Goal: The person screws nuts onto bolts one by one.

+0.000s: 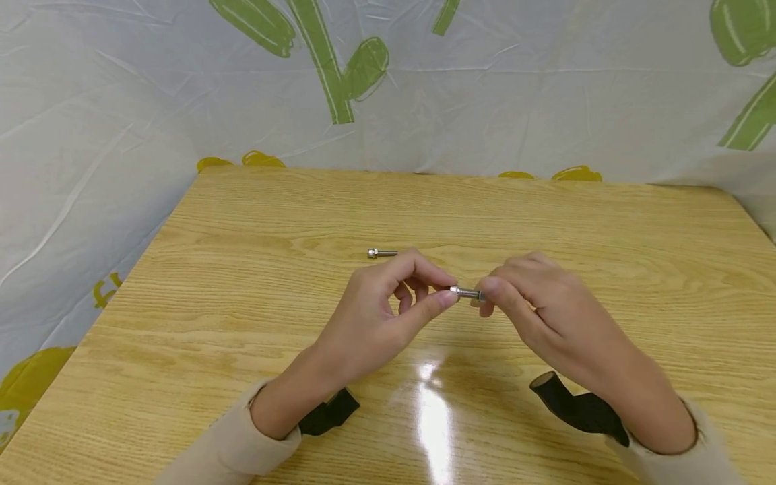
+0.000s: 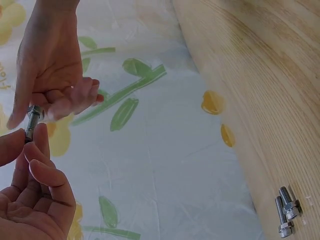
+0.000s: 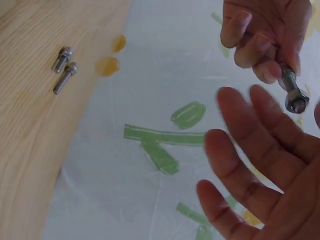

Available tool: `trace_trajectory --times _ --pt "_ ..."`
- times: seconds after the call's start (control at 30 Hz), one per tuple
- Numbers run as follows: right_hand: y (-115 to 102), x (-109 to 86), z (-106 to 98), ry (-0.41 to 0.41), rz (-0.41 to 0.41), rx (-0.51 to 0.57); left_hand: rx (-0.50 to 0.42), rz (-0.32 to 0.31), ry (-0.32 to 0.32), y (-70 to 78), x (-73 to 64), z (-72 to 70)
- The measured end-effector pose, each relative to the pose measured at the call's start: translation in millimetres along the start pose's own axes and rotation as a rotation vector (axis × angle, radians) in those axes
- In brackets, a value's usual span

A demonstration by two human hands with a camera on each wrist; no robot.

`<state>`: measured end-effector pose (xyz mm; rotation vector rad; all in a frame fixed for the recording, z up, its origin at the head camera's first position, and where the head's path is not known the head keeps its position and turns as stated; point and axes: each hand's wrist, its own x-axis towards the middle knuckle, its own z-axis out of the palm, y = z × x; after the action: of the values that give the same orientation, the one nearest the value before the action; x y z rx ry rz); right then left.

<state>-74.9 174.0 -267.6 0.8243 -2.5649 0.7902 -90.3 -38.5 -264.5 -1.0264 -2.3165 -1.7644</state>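
Between thumb and fingertips, my left hand (image 1: 378,303) pinches a metal bolt (image 1: 468,293) by its head end, above the table. A hex nut (image 3: 297,101) sits on the threaded end, with the bolt tip showing through it. My right hand (image 1: 545,303) is around that nut end; the right wrist view shows its fingers (image 3: 245,115) spread and slightly bent, and the left wrist view shows its thumb apart from the nut. Two more bolts with nuts lie together on the table: a longer bolt (image 2: 282,220) and a shorter bolt (image 2: 288,202).
The wood-grain table (image 1: 242,269) extends beneath both hands. A white cloth with green and yellow plant prints (image 1: 455,114) hangs behind its far edge and along the left side. Black straps (image 1: 576,404) are at both wrists, beside beige sleeves.
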Motion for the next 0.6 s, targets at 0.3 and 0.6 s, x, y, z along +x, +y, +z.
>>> trace_trajectory --times 0.3,0.6 --pt "17.3 -5.7 2.5 -0.047 -0.027 -0.036 -0.013 -0.026 0.022 -2.1 0.5 -2.4" --pt "27.2 -7.6 8.8 0.048 -0.139 0.012 -0.033 -0.038 0.027 -1.5 1.2 -2.8"
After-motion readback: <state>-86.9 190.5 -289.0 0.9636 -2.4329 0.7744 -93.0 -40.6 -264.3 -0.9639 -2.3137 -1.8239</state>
